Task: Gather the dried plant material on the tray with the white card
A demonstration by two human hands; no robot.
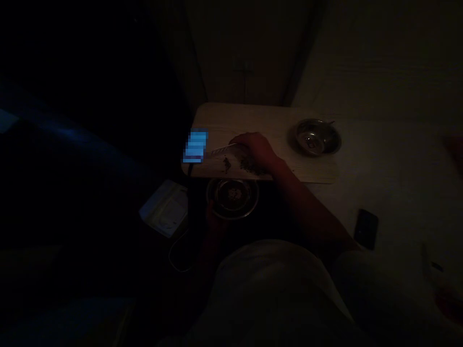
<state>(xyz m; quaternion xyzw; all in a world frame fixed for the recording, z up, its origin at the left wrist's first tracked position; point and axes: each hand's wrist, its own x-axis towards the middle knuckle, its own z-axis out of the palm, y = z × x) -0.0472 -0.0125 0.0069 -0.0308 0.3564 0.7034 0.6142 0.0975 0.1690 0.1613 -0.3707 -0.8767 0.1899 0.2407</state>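
The light is very dim. My right hand [255, 147] is over a pale wooden table [275, 118], its fingers closed on a thin, light strip with slanting marks [221, 150], too dark to name. Below and beside that hand, small dark grains [250, 165] lie in a loose pile, with a smaller cluster [226, 164] to the left. Just under the table's near edge, my left hand [216, 218] grips the rim of a round metal bowl [249, 208]. Some pale bits show at the bowl's bottom. Most of the left hand's fingers are lost in shadow.
Another metal bowl [302, 143] stands at the table's right end. A lit, pixelated screen [196, 146] is at its left edge. A pale box [164, 208] sits lower left, near a white cable [170, 258]. A dark phone [366, 229] lies at right.
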